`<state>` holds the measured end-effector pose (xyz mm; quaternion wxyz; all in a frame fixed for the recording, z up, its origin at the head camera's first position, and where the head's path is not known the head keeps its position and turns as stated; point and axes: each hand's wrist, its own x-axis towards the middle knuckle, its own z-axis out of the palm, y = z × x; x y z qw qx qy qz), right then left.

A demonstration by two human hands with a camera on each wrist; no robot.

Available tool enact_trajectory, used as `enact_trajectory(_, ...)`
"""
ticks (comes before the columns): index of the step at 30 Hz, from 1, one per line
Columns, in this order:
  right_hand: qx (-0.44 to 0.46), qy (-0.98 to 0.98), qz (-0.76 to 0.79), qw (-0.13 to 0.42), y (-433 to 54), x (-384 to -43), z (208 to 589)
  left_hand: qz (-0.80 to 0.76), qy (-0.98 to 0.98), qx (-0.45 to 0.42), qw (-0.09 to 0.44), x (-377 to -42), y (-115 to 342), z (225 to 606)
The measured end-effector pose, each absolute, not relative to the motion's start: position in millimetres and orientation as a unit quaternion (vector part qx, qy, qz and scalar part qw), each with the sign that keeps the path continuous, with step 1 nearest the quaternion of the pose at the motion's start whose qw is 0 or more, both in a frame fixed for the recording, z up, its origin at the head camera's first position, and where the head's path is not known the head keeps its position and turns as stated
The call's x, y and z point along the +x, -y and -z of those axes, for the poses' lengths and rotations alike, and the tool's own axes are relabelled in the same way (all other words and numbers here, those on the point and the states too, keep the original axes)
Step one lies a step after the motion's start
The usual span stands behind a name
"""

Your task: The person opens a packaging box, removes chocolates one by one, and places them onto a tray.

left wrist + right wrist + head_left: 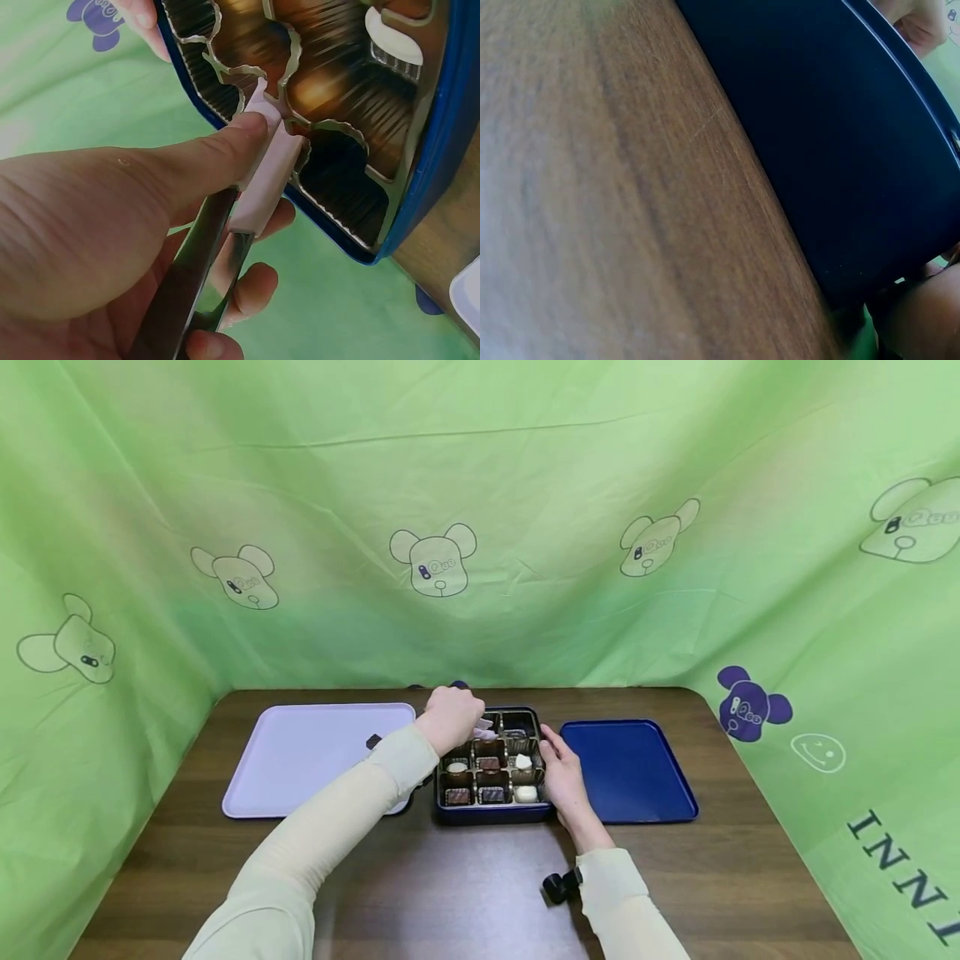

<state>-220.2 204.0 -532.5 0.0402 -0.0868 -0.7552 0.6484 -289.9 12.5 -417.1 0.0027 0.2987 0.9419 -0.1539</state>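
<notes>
A dark blue chocolate box (495,814) stands mid-table, its divided insert holding brown, dark and white chocolates. My left hand (452,717) reaches over its far left part and grips metal tongs (196,274) with pale pink tips. In the left wrist view, the tips (266,169) meet over a divider of the insert; whether they pinch a chocolate I cannot tell. A white chocolate (394,36) shows in a nearby compartment. My right hand (564,777) holds the right side of the box, thumb at the rim. The right wrist view mostly shows the box's front wall (817,150).
To the left lies a lilac tray (300,760) with a dark chocolate (373,741) on it, partly behind my left forearm. A blue tray (630,772) lies to the right of the box. Green printed cloth (525,635) hangs behind and beside the wooden table (450,893).
</notes>
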Motion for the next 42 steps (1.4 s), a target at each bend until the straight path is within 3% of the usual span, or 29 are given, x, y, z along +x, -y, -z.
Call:
enact_trajectory(10, -0.084, 0.757, -0.646, 0.042, -201, -222, 535, 0.175, -0.943, 0.282, 0.019, -285, -19, 416)
enact_trajectory(42, -0.097, 0.765, -0.636, 0.037, -202, -221, 531, 0.119, -0.944, 0.305, -0.033, -284, -7, 423)
